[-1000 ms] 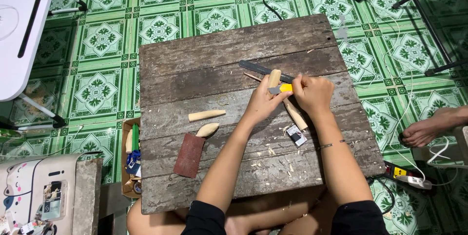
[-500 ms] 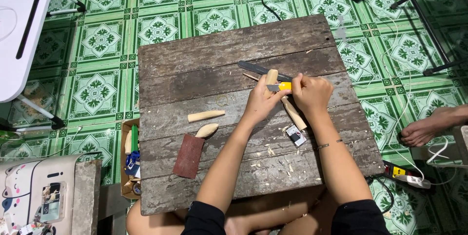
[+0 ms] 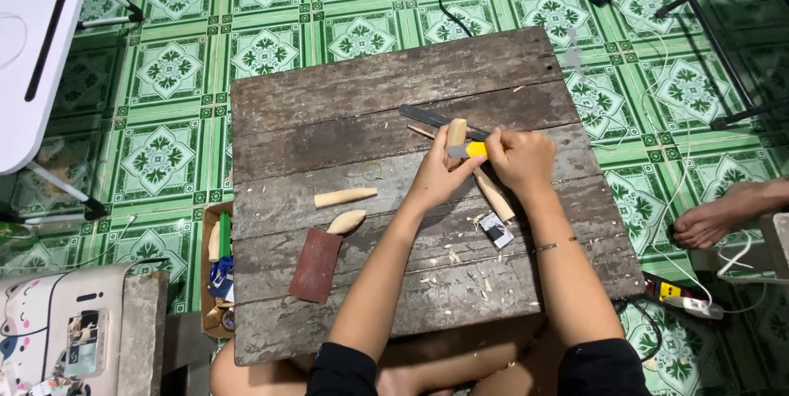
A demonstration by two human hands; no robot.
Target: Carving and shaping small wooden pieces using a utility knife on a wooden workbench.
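Barely shifted since a second ago, your left hand (image 3: pixel 440 174) grips the wooden stick (image 3: pixel 454 135), your right hand's (image 3: pixel 519 158) fingers closed on the yellow utility knife (image 3: pixel 467 150) against it, above the plank bench (image 3: pixel 345 108), carved pegs (image 3: pixel 345 197) and sandpaper (image 3: pixel 315 264) leftward.

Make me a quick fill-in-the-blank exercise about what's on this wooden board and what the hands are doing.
1. The left hand holds a short piece of ____.
2. The right hand grips a knife with a ____ handle.
3. The dark red sandpaper sheet lies on the wooden board, nearer its ____ edge.

Missing words: wood; yellow; left
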